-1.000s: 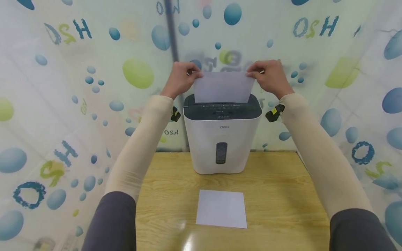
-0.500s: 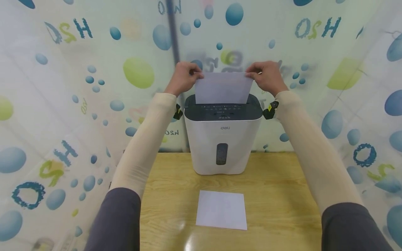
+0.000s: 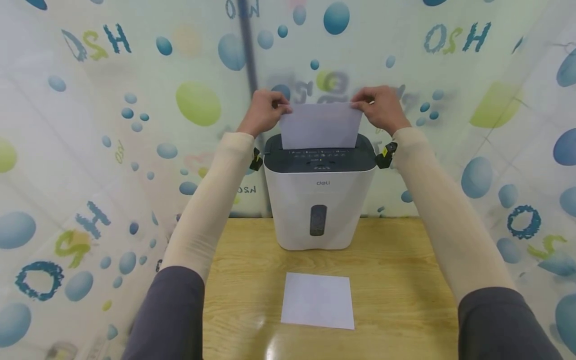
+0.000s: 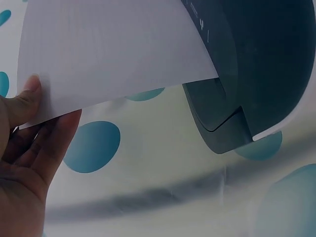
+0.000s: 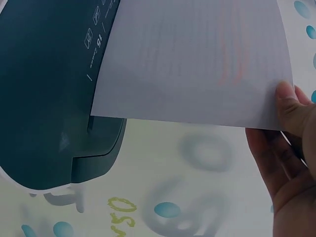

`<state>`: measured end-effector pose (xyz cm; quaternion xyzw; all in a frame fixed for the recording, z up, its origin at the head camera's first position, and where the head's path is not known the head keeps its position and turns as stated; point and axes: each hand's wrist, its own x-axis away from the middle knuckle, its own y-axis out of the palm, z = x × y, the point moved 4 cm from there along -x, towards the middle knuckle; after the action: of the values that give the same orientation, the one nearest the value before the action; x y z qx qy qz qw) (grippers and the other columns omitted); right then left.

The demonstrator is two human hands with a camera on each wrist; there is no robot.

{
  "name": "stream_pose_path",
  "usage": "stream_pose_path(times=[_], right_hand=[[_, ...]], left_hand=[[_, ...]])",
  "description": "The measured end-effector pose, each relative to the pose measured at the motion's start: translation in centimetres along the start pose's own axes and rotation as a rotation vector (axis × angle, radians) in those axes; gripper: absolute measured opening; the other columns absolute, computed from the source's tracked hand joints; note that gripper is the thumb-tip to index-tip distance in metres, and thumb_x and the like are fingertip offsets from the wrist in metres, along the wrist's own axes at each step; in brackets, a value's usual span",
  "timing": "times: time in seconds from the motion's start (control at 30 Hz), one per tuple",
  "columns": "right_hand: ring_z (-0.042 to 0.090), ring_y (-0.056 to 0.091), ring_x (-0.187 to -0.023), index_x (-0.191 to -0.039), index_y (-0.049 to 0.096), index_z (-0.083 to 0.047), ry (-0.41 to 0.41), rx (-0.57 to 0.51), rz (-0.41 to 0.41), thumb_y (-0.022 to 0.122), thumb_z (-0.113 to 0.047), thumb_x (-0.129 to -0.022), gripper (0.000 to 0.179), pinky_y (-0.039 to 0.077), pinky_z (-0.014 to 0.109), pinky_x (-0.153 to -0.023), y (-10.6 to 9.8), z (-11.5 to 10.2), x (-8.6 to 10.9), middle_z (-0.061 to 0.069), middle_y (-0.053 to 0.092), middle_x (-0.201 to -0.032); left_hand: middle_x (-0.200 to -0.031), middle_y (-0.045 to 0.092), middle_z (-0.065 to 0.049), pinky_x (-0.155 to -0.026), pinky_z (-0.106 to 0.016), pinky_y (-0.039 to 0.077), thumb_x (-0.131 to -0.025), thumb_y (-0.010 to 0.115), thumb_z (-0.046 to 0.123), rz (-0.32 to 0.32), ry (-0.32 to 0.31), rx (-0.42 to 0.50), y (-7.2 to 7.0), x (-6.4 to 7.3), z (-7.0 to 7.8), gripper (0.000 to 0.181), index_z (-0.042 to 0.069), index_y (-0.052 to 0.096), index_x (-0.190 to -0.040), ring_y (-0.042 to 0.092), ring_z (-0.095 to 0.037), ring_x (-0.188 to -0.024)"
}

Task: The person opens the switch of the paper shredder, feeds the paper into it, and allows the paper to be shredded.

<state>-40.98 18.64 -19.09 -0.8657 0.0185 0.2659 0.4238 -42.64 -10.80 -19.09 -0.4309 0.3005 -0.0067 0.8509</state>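
Note:
A white sheet of paper (image 3: pixel 320 126) stands upright in the slot of a paper shredder (image 3: pixel 318 205), which has a white body and a dark top. My left hand (image 3: pixel 264 112) pinches the sheet's upper left corner between thumb and fingers. At the opposite upper corner, my right hand (image 3: pixel 381 109) pinches it the same way. In the left wrist view the paper's lower edge meets the dark shredder top (image 4: pixel 266 64). Faint reddish marks show through the sheet (image 5: pixel 197 64) in the right wrist view. The part of the paper inside the slot is hidden.
A second white sheet (image 3: pixel 317 301) lies flat on the wooden table (image 3: pixel 396 280), in front of the shredder. Behind and to both sides hangs a curtain (image 3: pixel 198 55) printed with blue and green drops and letters.
Both forearms have shifted slightly inward, the right one more clearly. The hands keep their pinch on the sheet's corners, and the paper stands at nearly the same height in the slot.

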Motion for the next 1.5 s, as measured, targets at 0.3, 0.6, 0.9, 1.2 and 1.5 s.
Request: stream_pose_path(times=[0.3, 0.6, 0.9, 1.2, 1.5], right_hand=[[0.023, 0.062, -0.103, -0.119, 0.074, -0.012, 0.046, 0.002, -0.039, 0.061, -0.030, -0.104, 0.027, 0.045, 0.034, -0.082, 0.8, 0.5, 0.1, 0.012, 0.072, -0.119], [0.028, 0.062, -0.106, -0.122, 0.072, -0.008, 0.083, -0.015, -0.082, 0.060, -0.031, -0.105, 0.031, 0.048, 0.041, -0.090, 1.6, 1.7, 0.5, 0.018, 0.071, -0.122], [0.029, 0.062, -0.101, -0.118, 0.073, -0.006, 0.077, 0.000, -0.102, 0.061, -0.027, -0.104, 0.028, 0.049, 0.043, -0.090, 2.4, 2.1, 1.1, 0.020, 0.072, -0.117], [0.032, 0.064, -0.105, -0.118, 0.073, -0.006, 0.069, 0.014, -0.105, 0.062, -0.025, -0.104, 0.026, 0.051, 0.046, -0.094, 2.8, 2.2, 1.0, 0.019, 0.072, -0.118], [0.032, 0.064, -0.106, -0.119, 0.073, -0.006, 0.081, 0.015, -0.121, 0.061, -0.026, -0.105, 0.027, 0.051, 0.047, -0.095, 2.9, 2.2, 1.1, 0.019, 0.072, -0.118]], left_hand=[[-0.110, 0.073, -0.009, -0.077, -0.029, 0.048, -0.101, 0.066, 0.022, -0.052, -0.066, 0.015, 0.7, 0.1, -0.6, 0.019, 0.009, 0.077, -0.110, 0.060, -0.020, -0.092], [-0.109, 0.073, -0.009, -0.079, -0.032, 0.052, -0.102, 0.066, 0.022, -0.107, -0.054, 0.005, 1.7, -0.1, -0.7, 0.020, 0.007, 0.076, -0.110, 0.061, -0.021, -0.093], [-0.109, 0.075, -0.010, -0.078, -0.030, 0.054, -0.101, 0.067, 0.021, -0.160, -0.080, -0.018, 2.9, 0.0, -1.2, 0.019, 0.007, 0.076, -0.109, 0.065, -0.020, -0.089], [-0.105, 0.076, -0.012, -0.077, -0.033, 0.052, -0.101, 0.067, 0.020, -0.154, -0.049, -0.017, 3.1, 0.2, -1.4, 0.018, 0.005, 0.076, -0.106, 0.063, -0.021, -0.084], [-0.104, 0.074, -0.012, -0.077, -0.034, 0.052, -0.101, 0.067, 0.019, -0.152, -0.059, -0.013, 3.4, 0.4, -1.5, 0.017, 0.004, 0.076, -0.104, 0.062, -0.021, -0.085]])
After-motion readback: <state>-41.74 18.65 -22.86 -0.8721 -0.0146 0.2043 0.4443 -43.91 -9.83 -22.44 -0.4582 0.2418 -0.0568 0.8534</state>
